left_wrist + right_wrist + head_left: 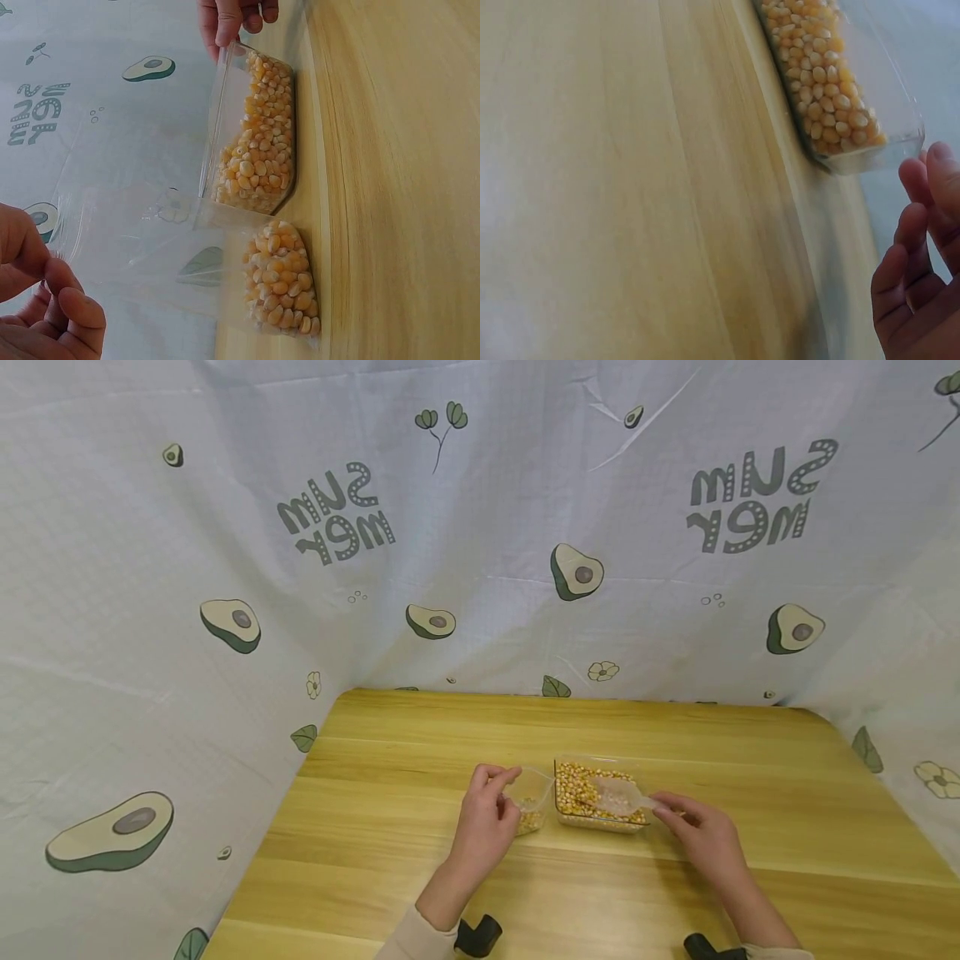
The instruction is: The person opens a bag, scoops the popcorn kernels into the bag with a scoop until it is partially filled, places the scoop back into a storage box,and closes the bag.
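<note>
My left hand (486, 817) pinches the upper edge of a clear plastic bag (534, 789). Corn kernels (281, 281) fill the bag's lower part, which rests on the table, while its upper part is pulled up toward my fingers. Right beside the bag stands a rectangular glass container (603, 824) holding many more yellow kernels. In my right hand (701, 837) is the handle of a translucent white scoop (618, 795), gripped between thumb and fingers. The scoop lies tilted over the kernels inside the container, its front end among them.
A wood-grain table (360, 818) carries everything. Behind it and at its sides hangs a pale curtain (480, 527) printed with avocados. Black wrist mounts (478, 937) are strapped at both forearms.
</note>
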`<action>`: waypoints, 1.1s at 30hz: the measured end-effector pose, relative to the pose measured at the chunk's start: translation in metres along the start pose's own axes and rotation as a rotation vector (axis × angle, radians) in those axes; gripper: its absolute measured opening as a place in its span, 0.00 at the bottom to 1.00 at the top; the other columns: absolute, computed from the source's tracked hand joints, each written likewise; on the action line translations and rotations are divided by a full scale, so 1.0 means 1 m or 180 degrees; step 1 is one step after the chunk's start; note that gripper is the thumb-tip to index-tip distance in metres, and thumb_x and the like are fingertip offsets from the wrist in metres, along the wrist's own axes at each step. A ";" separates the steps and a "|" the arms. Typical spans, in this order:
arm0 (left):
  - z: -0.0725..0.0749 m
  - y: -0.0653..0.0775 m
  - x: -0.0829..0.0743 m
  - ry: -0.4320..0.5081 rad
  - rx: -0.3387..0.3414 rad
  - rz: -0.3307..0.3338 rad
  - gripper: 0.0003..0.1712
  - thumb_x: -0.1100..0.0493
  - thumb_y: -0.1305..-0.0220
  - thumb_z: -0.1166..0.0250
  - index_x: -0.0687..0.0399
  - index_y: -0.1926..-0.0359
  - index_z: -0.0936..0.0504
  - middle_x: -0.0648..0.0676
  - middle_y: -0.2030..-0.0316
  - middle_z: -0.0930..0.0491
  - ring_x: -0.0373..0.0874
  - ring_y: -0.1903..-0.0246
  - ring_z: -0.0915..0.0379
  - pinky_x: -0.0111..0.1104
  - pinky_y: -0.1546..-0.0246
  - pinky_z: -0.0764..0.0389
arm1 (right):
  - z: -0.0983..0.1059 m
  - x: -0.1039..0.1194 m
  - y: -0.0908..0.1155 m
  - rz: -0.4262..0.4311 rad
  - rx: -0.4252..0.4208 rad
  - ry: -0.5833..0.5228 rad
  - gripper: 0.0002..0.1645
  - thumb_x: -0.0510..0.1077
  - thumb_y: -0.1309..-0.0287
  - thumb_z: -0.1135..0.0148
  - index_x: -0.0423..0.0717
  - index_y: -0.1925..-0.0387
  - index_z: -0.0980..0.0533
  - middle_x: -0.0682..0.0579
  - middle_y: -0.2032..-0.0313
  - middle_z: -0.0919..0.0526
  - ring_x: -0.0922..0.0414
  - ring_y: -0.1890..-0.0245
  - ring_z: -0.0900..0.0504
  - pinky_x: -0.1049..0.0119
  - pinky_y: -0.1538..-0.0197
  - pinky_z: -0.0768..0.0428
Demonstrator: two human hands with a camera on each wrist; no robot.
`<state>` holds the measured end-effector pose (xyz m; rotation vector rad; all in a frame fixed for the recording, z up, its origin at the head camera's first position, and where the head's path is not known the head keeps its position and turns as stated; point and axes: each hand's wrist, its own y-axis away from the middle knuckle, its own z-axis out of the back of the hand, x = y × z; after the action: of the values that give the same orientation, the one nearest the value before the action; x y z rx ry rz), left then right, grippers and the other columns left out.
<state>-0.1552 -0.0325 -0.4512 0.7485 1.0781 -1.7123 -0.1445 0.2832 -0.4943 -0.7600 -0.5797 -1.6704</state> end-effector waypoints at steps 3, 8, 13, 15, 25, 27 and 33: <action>0.000 0.000 0.000 -0.0001 -0.0002 0.0012 0.27 0.76 0.41 0.46 0.64 0.41 0.20 0.57 0.52 0.28 0.30 0.79 0.45 0.21 0.76 0.37 | 0.000 -0.001 0.000 -0.0122 0.0077 -0.0074 0.27 0.58 0.34 0.40 0.45 0.43 0.19 0.56 0.65 0.16 0.66 0.71 0.29 0.70 0.69 0.28; -0.001 -0.001 0.001 0.0000 -0.0005 0.0009 0.27 0.76 0.42 0.46 0.65 0.41 0.20 0.57 0.52 0.28 0.30 0.78 0.45 0.21 0.76 0.37 | -0.001 -0.004 0.001 -0.0142 0.0077 -0.0196 0.28 0.59 0.34 0.40 0.44 0.43 0.19 0.61 0.63 0.16 0.67 0.69 0.30 0.71 0.68 0.28; -0.001 -0.002 0.001 0.0006 -0.0002 0.0003 0.27 0.76 0.42 0.46 0.67 0.41 0.21 0.58 0.52 0.28 0.30 0.78 0.45 0.21 0.76 0.37 | 0.001 -0.005 0.002 -0.0082 0.0025 -0.0384 0.28 0.58 0.35 0.38 0.43 0.43 0.19 0.83 0.63 0.24 0.71 0.67 0.28 0.72 0.67 0.26; -0.001 -0.002 0.002 -0.0008 -0.0006 -0.0003 0.27 0.76 0.42 0.46 0.66 0.41 0.20 0.58 0.52 0.28 0.30 0.78 0.45 0.21 0.76 0.37 | 0.001 -0.005 0.003 -0.0064 0.0036 -0.0458 0.29 0.58 0.35 0.39 0.42 0.43 0.20 0.87 0.63 0.27 0.71 0.67 0.28 0.72 0.67 0.25; -0.002 -0.001 0.003 -0.0029 -0.0032 -0.0035 0.26 0.78 0.42 0.46 0.66 0.42 0.20 0.58 0.53 0.28 0.30 0.78 0.45 0.22 0.76 0.36 | 0.005 0.001 0.004 -0.0171 0.0054 -0.0662 0.30 0.60 0.34 0.41 0.43 0.41 0.21 0.66 0.65 0.18 0.66 0.68 0.26 0.69 0.68 0.23; -0.001 -0.001 0.003 -0.0015 -0.0028 -0.0025 0.26 0.77 0.42 0.46 0.65 0.42 0.20 0.58 0.53 0.28 0.30 0.79 0.45 0.22 0.76 0.36 | 0.006 0.001 0.004 -0.0166 0.0062 -0.0712 0.30 0.59 0.33 0.41 0.43 0.41 0.21 0.62 0.66 0.18 0.64 0.68 0.26 0.68 0.68 0.23; -0.001 0.000 0.002 -0.0002 -0.0064 -0.0061 0.21 0.73 0.36 0.44 0.65 0.43 0.19 0.58 0.54 0.28 0.29 0.78 0.42 0.22 0.78 0.32 | 0.007 0.002 0.005 -0.0162 0.0041 -0.0761 0.29 0.58 0.33 0.41 0.42 0.42 0.21 0.61 0.66 0.18 0.63 0.69 0.26 0.68 0.68 0.23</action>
<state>-0.1561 -0.0326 -0.4532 0.7271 1.1037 -1.7155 -0.1387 0.2855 -0.4881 -0.9501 -0.7817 -1.6315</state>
